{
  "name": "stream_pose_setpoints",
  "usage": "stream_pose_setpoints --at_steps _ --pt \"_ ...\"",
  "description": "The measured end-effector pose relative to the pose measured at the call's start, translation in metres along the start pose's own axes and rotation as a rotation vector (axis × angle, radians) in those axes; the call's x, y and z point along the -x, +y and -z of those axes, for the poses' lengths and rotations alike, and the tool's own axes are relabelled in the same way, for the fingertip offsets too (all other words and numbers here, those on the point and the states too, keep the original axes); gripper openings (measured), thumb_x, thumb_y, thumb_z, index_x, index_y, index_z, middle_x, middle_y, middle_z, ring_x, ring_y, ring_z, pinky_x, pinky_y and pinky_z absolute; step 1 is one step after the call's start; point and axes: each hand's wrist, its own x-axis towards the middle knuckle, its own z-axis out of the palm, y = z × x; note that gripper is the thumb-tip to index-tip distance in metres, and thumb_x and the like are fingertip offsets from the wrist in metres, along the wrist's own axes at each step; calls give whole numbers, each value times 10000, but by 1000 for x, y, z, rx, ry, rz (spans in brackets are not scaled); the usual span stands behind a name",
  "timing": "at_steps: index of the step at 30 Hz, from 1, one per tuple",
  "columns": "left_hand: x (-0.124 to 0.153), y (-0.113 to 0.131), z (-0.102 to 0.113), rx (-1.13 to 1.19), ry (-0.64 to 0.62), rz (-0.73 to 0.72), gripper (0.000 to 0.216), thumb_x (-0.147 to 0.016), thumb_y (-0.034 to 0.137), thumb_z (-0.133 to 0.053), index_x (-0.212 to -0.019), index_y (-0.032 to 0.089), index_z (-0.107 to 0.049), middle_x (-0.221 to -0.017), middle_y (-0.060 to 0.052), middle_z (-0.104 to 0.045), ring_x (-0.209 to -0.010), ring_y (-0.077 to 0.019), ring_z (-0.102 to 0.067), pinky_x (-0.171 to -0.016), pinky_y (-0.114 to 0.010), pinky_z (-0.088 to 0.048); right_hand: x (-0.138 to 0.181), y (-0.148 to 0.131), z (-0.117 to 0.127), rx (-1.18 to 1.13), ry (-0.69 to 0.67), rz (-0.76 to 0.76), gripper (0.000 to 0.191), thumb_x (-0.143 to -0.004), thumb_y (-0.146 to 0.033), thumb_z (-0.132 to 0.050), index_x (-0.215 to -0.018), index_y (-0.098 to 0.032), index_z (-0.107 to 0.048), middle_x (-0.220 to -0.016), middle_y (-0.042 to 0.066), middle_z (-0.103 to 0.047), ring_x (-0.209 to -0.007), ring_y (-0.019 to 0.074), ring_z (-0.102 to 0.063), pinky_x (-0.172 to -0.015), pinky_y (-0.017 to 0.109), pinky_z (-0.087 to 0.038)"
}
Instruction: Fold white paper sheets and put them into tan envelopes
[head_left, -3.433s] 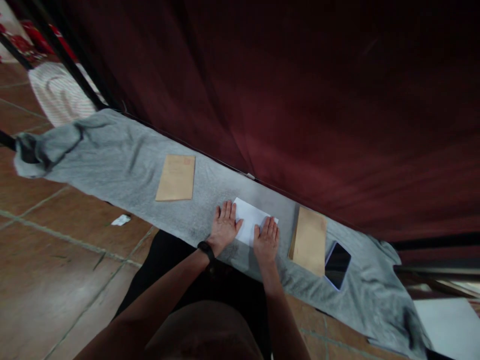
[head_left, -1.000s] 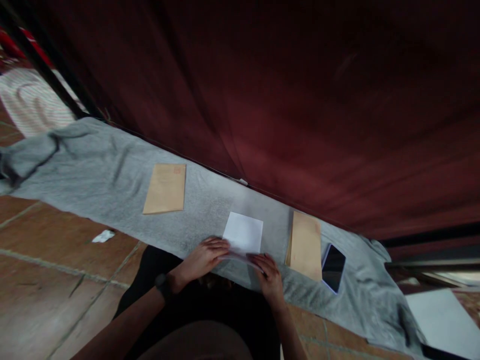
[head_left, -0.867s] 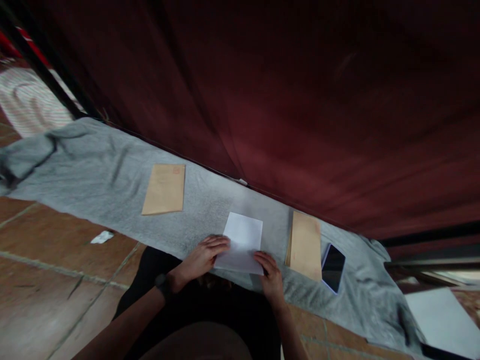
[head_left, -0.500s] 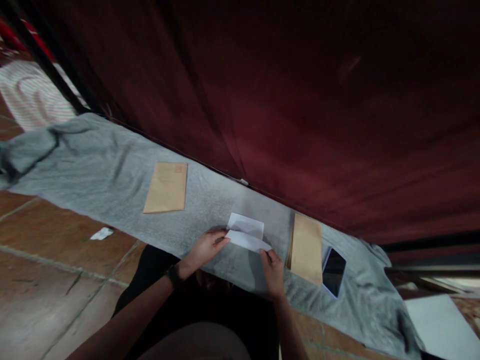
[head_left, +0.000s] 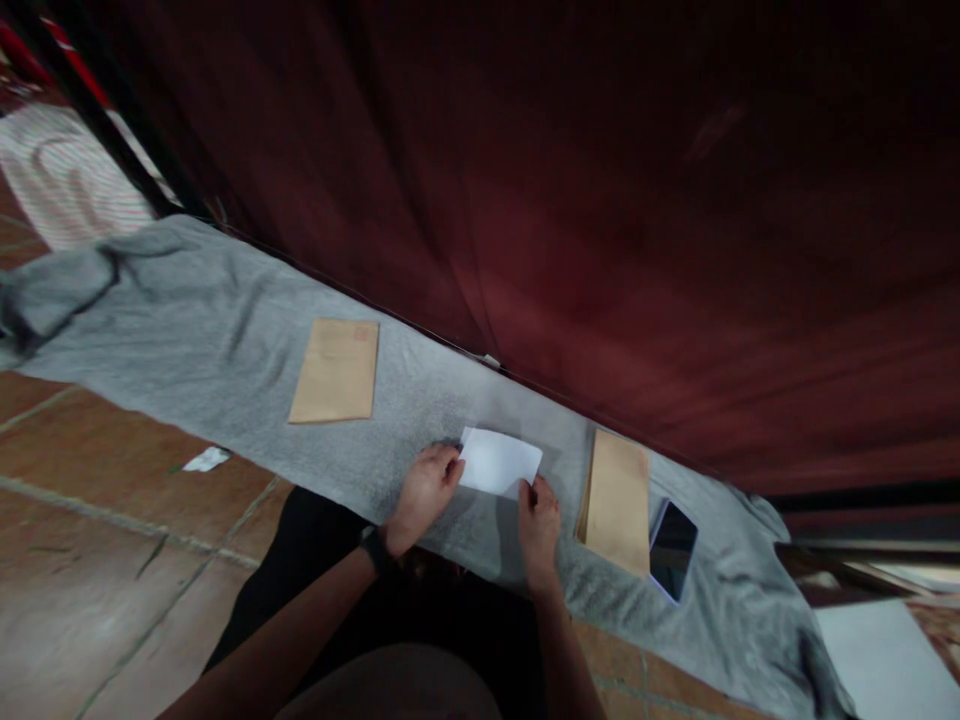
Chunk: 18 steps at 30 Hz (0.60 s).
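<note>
The person is folding a white sheet of paper (head_left: pixel 500 463) on the grey cloth (head_left: pixel 225 340), in front of the body between the two brown lots. The left hand (head_left: pixel 424 489) pinches the paper's left edge with thumb and fingertips closed on it; the right hand (head_left: pixel 540 510) holds the near right corner, fingers curled onto the paper (exact pinch hard to read, frame is dim and soft). To do this fold well, the judgement is: line up the edges first, keep both corners pinned flat on the cloth, then run a finger along the crease from the middle outward, since the soft cloth gives little backing. Count: one folded white paper; one single brown envelope (head_left: pixel 335 371) well to the left; one brown envelope stack (head_left: pixel 615 500) just right of the hands (number of envelopes in it cannot be told); one phone (head_left: pixel 673 549) touching that stack; one scrap on the tiled floor (head_left: pixel 205 459).
</note>
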Motion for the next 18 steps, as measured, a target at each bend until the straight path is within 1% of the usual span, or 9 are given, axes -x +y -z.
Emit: stream_pose_setpoints --at_steps 3,6,10,13,18 --pt "2 2 0 -71 16 -25 164 -958 245 -521 -815 220 -598 -849 -51 -641 -850 -222 -612 -818 -367 -505 1 0 -2 35 -7 16 503 -1042 -505 -364 -1177 -131 -671 -1067 173 -737 -970 298 -670 -904 456 -477" --pt "3 4 -2 -130 30 -38 148 -950 231 -519 -832 216 -607 -883 -70 -639 -876 -245 -600 -832 -397 -504 2 1 -4 39 6 34 497 -1043 -500 -356 -1175 -138 -670 -1078 169 -731 -980 290 -660 -917 452 -464" --pt "4 4 -4 -206 73 -68 111 -936 224 -534 -852 224 -607 -891 -63 -632 -861 -240 -588 -814 -392 -505 3 1 -6 41 25 45 488 -1043 -487 -357 -1240 -149 -648 -1103 164 -725 -1001 285 -647 -935 445 -449" --pt "5 4 -4 -230 78 -84 106 -925 214 -545 -829 227 -590 -888 -59 -624 -843 -235 -581 -795 -387 -507 2 -1 -5 58 9 39 494 -1043 -473 -356 -1292 -141 -624 -1097 163 -724 -984 288 -645 -924 443 -450" --pt "5 4 -3 -217 61 -77 115 -910 210 -556 -799 228 -576 -903 -68 -620 -866 -248 -578 -815 -405 -509 2 -5 -3 71 -11 35 481 -1043 -443 -361 -1309 -133 -616 -1101 167 -725 -999 296 -645 -929 449 -444"
